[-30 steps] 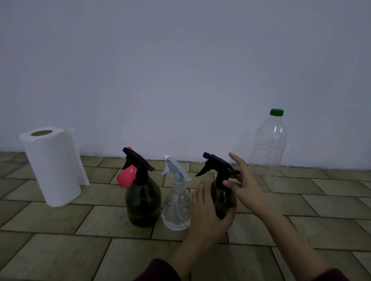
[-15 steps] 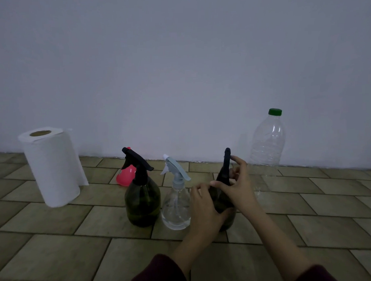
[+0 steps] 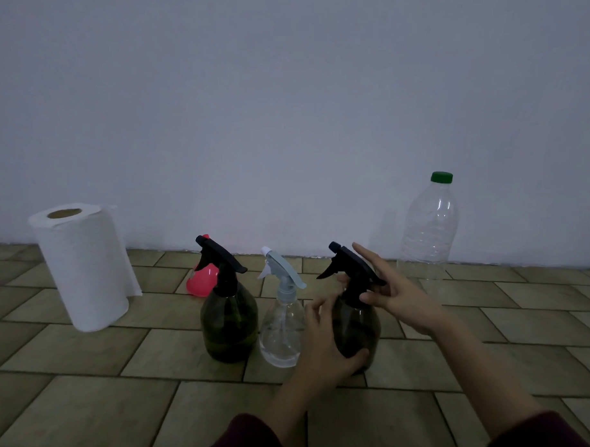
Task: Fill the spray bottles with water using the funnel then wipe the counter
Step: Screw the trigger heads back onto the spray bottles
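Hands: left hand (image 3: 324, 346) curled round the belly of the right-hand dark green round plastic spray bottle (image 3: 357, 324), thumb in front, fingers on its left side; right hand (image 3: 394, 295) pinching that bottle's black trigger head (image 3: 350, 270) at the neck, index finger stretched up along the head's back.
Spray bottles: three in a row near the middle of the tiled counter (image 3: 93, 411), all upright; left-hand dark green round spray bottle with black trigger head (image 3: 229, 321); small clear plastic spray bottle with pale blue trigger head (image 3: 282, 330) in the middle, just beside the gripped one; nozzles pointing left.
Funnel: pink plastic funnel (image 3: 202, 282) behind the left-hand green bottle, mouth down, partly hidden by it.
Water: tall clear plastic bottle with green screw cap (image 3: 429, 233) at the counter's back edge against the wall, right of the row, cap on.
Wiping: white paper towel roll (image 3: 83, 267) upright toward the counter's left edge, a loose sheet hanging at its right side.
Sleeves: dark maroon cuffs (image 3: 244, 439) at the bottom of the view.
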